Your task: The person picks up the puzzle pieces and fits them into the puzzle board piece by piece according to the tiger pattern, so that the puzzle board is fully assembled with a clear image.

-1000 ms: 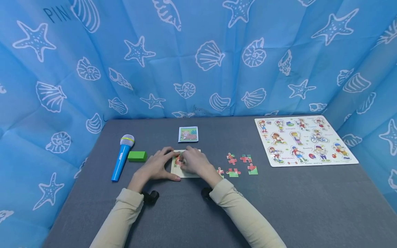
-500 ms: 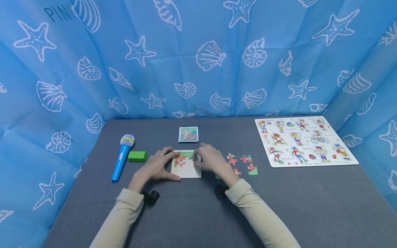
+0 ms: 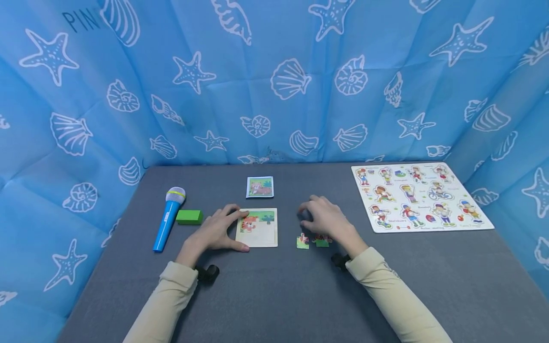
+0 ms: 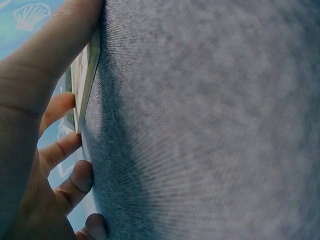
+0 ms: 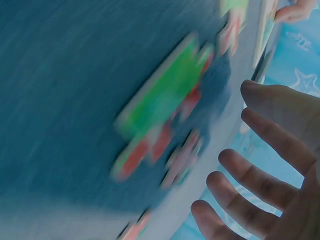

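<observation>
puzzle board [image 3: 262, 241]: matt wood | table cover [image 3: 274, 300]: woven cloth (rough-looking close up) | microphone handle [image 3: 165, 227]: smooth plastic

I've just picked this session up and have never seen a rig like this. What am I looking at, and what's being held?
There's no machine here: the left grip and right grip are a person's bare hands. The wide view comes from a camera worn on the head; the two close-ups come from cameras worn on the wrists.

On the grey table lies a partly filled puzzle board, with loose pieces to its right and a small picture card beyond it. Farther left are a green block and a blue microphone; at the far right is a white board with sports figures.

The left grip holds the puzzle board at its left side. The right grip is over the loose pieces, holding nothing.
</observation>
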